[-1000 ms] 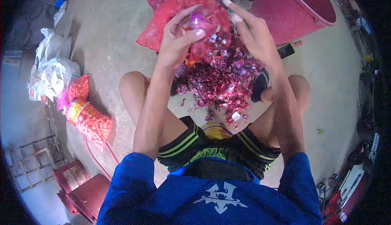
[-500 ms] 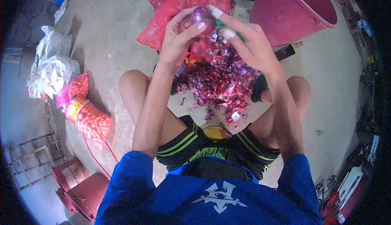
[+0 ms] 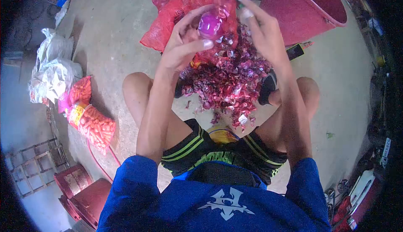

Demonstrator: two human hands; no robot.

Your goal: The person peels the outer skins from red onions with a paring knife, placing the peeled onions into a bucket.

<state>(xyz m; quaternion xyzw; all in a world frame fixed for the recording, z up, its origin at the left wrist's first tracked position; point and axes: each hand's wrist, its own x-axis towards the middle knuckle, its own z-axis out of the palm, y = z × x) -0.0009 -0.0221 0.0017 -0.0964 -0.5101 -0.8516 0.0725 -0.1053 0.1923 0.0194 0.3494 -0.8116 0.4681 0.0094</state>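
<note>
Away from the onion (image 3: 210, 24), toward 2 o'clock, the right hand (image 3: 265, 33) has been shifted since half a second earlier. Right grip: state cannot be told; a green item (image 3: 241, 6) is mostly hidden there. One onion is clamped in the left hand (image 3: 178, 47), at 12 o'clock; its long axis is blurred. One peel pile (image 3: 228, 78) is seen at 5 o'clock from it; one tub (image 3: 294, 15), cut off above, at 3.

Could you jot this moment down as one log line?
left hand: holds purple onion | right hand: raised alongside, grip blurred | below: peel heap
</note>
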